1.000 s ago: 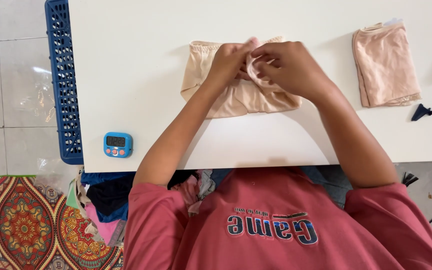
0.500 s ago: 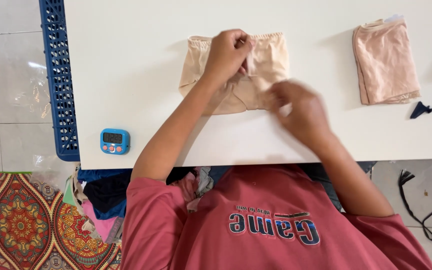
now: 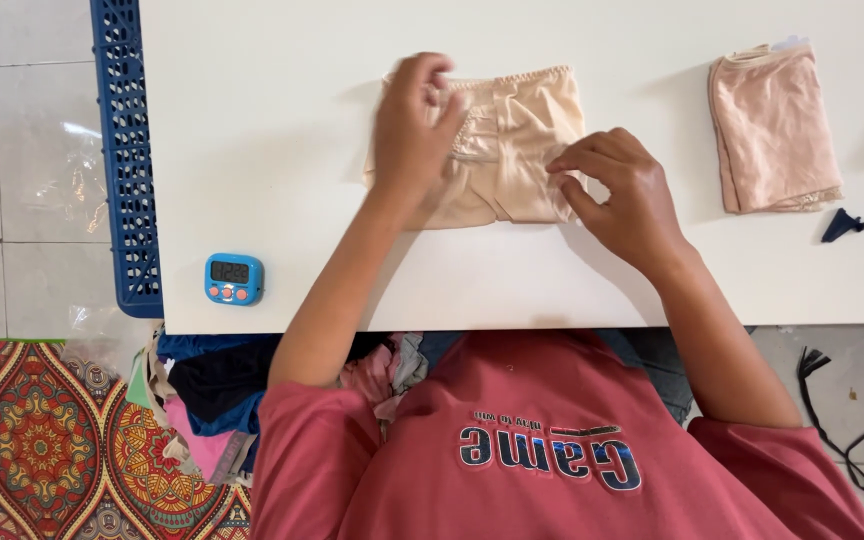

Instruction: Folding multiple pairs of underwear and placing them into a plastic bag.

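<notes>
Head view shows the beige undergarment (image 3: 512, 150) lying flat with its long axis across the white table (image 3: 282, 120), left hand (image 3: 412, 130) pressing its left end, right hand (image 3: 622, 195) pinching its right edge.

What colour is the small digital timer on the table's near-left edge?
Bright blue, with a dark screen: the small digital timer, clearest in the head view.

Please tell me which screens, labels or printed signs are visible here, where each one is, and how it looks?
Timer: near the table's front left corner, small rounded blue box, dark screen, orange buttons.
Shirt print: on the person's red shirt, dark and white lettering, bottom centre.
</notes>
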